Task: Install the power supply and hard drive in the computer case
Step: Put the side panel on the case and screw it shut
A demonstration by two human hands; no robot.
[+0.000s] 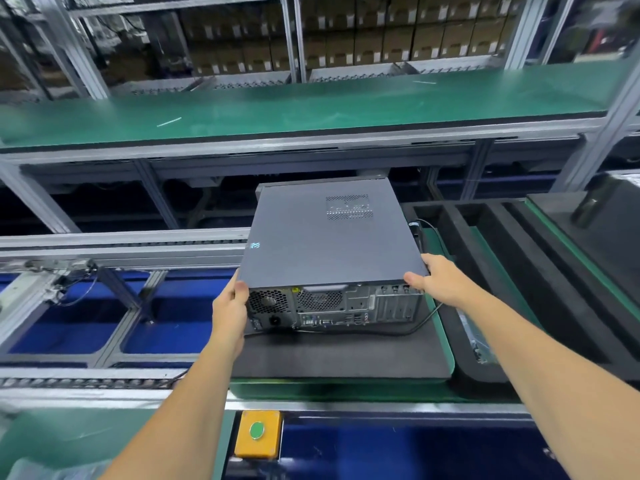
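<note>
Across the far side, a long green counter (311,105) under metal shelving stacked with brown cartons (346,39). Nearer, aluminium conveyor rails (121,244) over blue panels at left. At centre, a dark computer case (329,237), lying flat on its side on a black foam pad (329,355), rear panel facing the camera, with fan grilles, power socket and ports showing. Top side panel closed, a vent patch near its far right corner. To the right, black foam trays (502,271) with long slots. Gripping the case's near left corner, the left hand (230,306), thumb on the top edge. Closed over the near right corner, the right hand (436,278), thumb on top, fingers wrapped round the side. Behind the case's rear, a black cable (408,327) curving off to the right. Nearest the camera, a yellow box with a green button (257,430).
</note>
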